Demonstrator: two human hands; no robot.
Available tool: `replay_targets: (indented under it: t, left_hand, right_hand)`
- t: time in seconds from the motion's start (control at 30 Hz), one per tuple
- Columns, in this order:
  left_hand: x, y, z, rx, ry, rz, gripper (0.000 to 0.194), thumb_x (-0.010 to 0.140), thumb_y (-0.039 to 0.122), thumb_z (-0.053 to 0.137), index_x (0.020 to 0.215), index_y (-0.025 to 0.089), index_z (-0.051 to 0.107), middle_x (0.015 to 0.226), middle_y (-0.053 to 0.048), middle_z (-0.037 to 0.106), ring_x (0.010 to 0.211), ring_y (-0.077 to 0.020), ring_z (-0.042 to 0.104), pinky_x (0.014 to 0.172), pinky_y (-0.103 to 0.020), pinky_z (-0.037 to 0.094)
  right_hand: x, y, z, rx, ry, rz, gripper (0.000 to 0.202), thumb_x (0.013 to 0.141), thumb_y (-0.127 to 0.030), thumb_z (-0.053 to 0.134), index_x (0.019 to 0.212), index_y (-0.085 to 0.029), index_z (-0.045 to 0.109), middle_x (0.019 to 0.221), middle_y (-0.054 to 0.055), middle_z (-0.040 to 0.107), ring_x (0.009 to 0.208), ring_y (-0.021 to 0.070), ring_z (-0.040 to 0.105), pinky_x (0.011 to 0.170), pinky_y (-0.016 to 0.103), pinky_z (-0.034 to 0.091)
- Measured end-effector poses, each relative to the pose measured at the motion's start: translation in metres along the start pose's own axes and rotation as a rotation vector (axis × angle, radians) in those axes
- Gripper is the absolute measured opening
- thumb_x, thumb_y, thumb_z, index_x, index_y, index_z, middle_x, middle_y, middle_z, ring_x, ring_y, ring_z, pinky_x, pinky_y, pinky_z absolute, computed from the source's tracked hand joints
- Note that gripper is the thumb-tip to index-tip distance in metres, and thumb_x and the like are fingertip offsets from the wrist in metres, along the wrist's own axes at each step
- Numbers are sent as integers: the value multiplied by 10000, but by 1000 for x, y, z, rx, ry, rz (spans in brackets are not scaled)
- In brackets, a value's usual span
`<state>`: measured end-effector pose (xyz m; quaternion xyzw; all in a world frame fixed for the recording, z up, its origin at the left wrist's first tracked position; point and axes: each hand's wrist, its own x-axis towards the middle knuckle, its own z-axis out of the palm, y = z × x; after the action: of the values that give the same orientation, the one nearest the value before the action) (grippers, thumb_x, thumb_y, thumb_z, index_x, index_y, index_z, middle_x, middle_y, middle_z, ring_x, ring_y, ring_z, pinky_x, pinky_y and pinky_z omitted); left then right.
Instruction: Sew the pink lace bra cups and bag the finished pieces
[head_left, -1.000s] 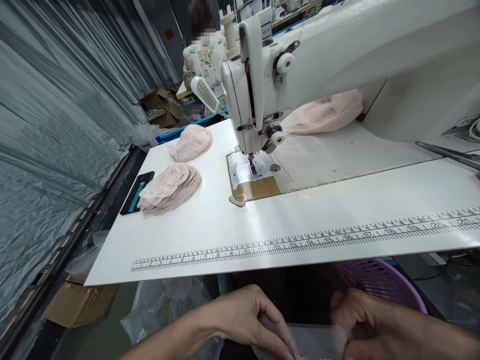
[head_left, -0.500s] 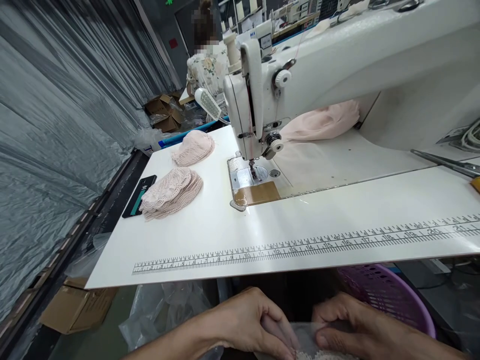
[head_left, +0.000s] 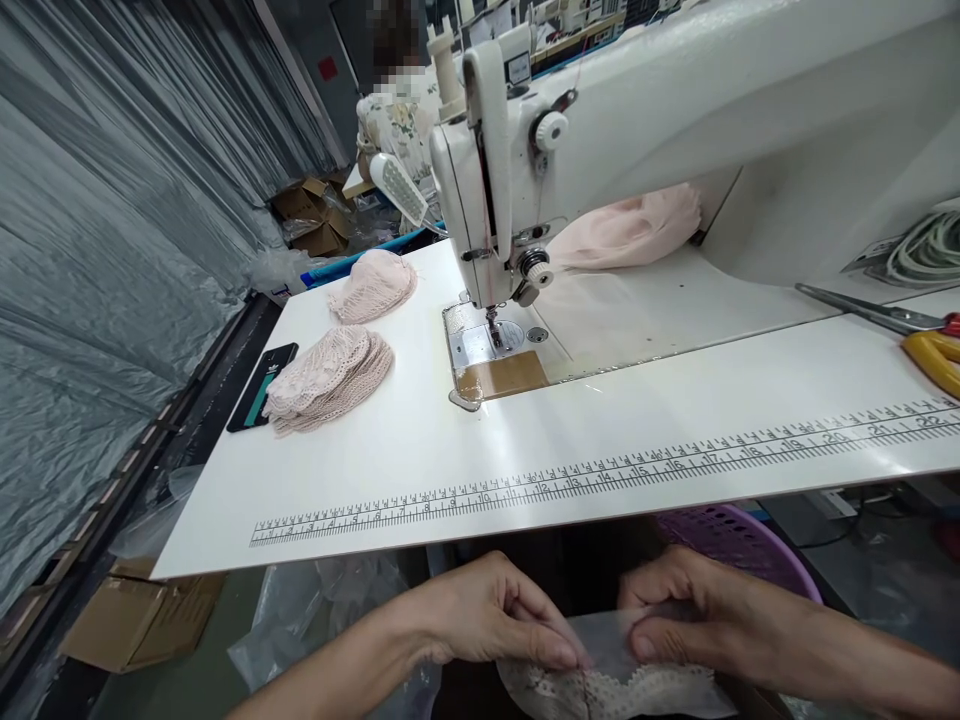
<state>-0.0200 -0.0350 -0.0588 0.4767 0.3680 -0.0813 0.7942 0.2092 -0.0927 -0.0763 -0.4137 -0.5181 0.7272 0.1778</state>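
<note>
My left hand (head_left: pixel 510 620) pinches the edge of a sheer, pale piece of lace-trimmed fabric (head_left: pixel 637 690) below the table's front edge. On the same piece, my right hand (head_left: pixel 675 615) is closed, thumb against fingers, at its upper right. A reddish seam line runs down the lace near my left fingertips. The lower part of the fabric is cut off by the picture's bottom edge. Above my hands stands a white sewing machine (head_left: pixel 480 200), its needle area free of my fingers. To its left lie a stack of pink lace pieces (head_left: pixel 330 380) and a pink cup-shaped piece (head_left: pixel 373 287).
A phone (head_left: pixel 262 388) lies partly beside the lace stack. Yellow-handled scissors (head_left: pixel 885 315) rest at the table's right. Pink fabric (head_left: pixel 630 230) sits under the machine arm. A purple basket (head_left: pixel 742 550) stands below the table, and a person (head_left: pixel 401 110) sits beyond it.
Both hands have risen slightly with the lace-trimmed fabric, showing more of its lace and seam. The camera view has shifted, bringing the scissors' handles into sight.
</note>
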Motion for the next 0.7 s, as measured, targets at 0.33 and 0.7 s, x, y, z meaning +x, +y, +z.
replay_targets:
  t: [0.33, 0.7]
  left_hand:
    - [-8, -10, -12, -22, 98, -37, 346, 588, 505, 817, 775, 220, 760, 631, 21, 643, 578, -40, 506, 589, -141, 393]
    - [-17, -10, -13, 91, 147, -51, 381, 636, 533, 775, 774, 178, 757, 583, 14, 575, 532, -51, 450, 518, -167, 320]
  right_hand:
    - [-1, 53, 14, 569, 3, -65, 646, 485, -514, 863, 971, -201, 575, 816, -11, 619, 726, 130, 555, 632, 223, 369]
    - [-8, 40, 31, 680, 142, -170, 163, 806, -282, 695, 928, -207, 616, 858, 5, 667, 834, 153, 628, 766, 268, 417]
